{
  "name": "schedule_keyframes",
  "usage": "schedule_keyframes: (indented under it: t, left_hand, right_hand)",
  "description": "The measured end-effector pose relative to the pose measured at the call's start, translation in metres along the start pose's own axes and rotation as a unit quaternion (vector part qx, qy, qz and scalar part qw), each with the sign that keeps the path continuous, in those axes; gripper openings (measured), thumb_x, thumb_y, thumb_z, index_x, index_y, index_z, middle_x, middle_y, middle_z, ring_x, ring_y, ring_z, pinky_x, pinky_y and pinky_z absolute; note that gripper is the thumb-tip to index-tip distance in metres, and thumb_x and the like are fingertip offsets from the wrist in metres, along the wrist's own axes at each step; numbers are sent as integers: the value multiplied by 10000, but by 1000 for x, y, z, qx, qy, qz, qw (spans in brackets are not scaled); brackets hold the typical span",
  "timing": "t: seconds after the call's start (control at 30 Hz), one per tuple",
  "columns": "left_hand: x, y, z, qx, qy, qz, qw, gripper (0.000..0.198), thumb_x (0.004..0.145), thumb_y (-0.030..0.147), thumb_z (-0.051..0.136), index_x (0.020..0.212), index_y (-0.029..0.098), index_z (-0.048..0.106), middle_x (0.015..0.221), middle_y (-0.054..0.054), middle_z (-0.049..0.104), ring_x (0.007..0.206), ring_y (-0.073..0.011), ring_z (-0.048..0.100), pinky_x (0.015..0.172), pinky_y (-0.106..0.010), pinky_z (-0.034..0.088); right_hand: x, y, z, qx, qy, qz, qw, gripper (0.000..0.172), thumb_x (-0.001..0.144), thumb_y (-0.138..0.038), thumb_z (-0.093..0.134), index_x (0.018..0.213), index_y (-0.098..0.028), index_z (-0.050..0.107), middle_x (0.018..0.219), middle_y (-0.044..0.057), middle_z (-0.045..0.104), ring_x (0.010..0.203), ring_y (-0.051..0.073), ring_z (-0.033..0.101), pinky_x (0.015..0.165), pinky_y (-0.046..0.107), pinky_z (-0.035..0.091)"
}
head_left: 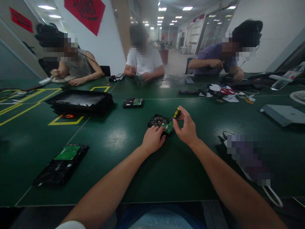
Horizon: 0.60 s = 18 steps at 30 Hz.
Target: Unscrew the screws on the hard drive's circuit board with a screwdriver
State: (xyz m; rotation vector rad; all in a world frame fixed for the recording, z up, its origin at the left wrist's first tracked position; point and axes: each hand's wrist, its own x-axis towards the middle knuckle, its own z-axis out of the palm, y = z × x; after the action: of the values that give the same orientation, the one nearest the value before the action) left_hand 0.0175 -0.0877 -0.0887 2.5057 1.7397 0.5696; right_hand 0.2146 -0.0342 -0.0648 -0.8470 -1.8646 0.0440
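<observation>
A black hard drive (pixel 157 120) with a green circuit board (pixel 169 127) lies on the green table in front of me. My left hand (pixel 153 139) grips its near edge, fingers bent over the side and the thumb lower down. Between the fingertips of my right hand (pixel 187 127) is a short black-and-yellow screwdriver (pixel 176 113), held tilted just over the drive's right end. The screwdriver's tip is too small to make out. My fingers hide part of the drive's near side.
Another hard drive (pixel 133 102) lies farther back, and a larger one (pixel 62 163) at the near left. A black tray (pixel 81 101) stands at the left back. A white-edged pouch-like object (pixel 247 159) lies right of my arm. Three people sit across the table (pixel 114 178).
</observation>
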Motion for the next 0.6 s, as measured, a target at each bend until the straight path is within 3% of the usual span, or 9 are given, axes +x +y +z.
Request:
schedule_keyframes:
  t: [0.1, 0.3, 0.47, 0.6]
  left_hand:
    - [0, 0, 1, -2, 3, 1, 1000, 381, 954, 350, 552, 1309, 217, 592, 1068, -100, 684, 1086, -291, 584, 949, -423, 461]
    - [0, -1, 1, 0, 0, 0, 1000, 380, 949, 346, 555, 1302, 212, 593, 1081, -101, 682, 1084, -289, 588, 958, -428, 461]
    - [0, 0, 0, 0, 3, 3, 1000, 379, 957, 349, 545, 1307, 213, 594, 1056, -99, 684, 1066, -286, 591, 948, -426, 464]
    - [-1, 1, -1, -1, 6, 5, 1000, 385, 967, 347, 532, 1319, 204, 601, 1056, -102, 690, 1065, -287, 597, 952, -424, 468]
  right_hand:
    - [0, 1, 1, 17, -5, 5, 1000, 666, 985, -306, 564, 1580, -288, 265, 1430, 129, 565, 1041, 246, 702, 921, 461, 633]
    - [1, 1, 0, -14, 11, 4, 1000, 642, 959, -373, 625, 1535, -324, 346, 1283, 102, 620, 909, 237, 676, 822, 461, 651]
    - [2, -1, -2, 4, 19, 11, 1000, 604, 987, -342, 569, 1540, -300, 330, 1357, 120, 595, 962, 240, 697, 901, 474, 629]
    - [2, 1, -2, 7, 26, 27, 999, 642, 975, -365, 597, 1550, -294, 320, 1332, 119, 602, 930, 235, 701, 866, 459, 639]
